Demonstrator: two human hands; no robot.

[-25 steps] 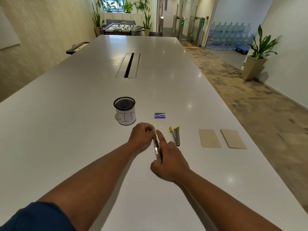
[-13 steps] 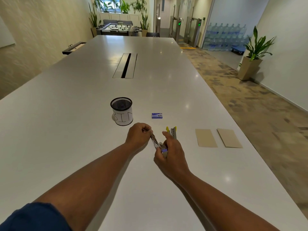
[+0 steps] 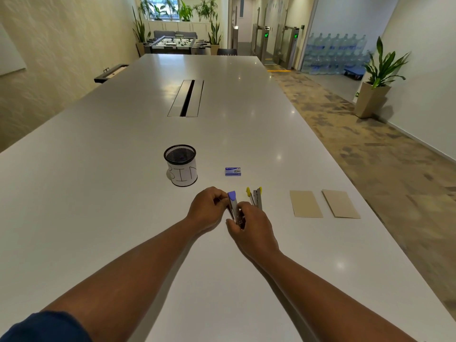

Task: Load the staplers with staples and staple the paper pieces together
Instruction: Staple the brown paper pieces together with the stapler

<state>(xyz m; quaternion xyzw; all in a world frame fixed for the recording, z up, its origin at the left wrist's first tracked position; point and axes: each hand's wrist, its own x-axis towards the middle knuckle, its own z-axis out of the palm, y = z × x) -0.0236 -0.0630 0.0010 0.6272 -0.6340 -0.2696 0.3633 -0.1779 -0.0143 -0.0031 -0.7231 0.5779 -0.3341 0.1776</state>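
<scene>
both hands are holding the purple-tipped stapler [image 3: 233, 206] just above the white table [image 3: 98, 193]: the left hand [image 3: 208, 208] is pinching near its tip and the right hand [image 3: 249, 225] is gripping its rear. it could slip or snap shut on fingertips. it is looking slim and metallic, and whether it is loaded is not showing.

Place: office meeting room.
Evidence: long white conference table [image 3: 123, 193] with cable slot [image 3: 186, 98], access turnstiles [image 3: 276, 43], stacked water bottles [image 3: 333, 53].
</scene>
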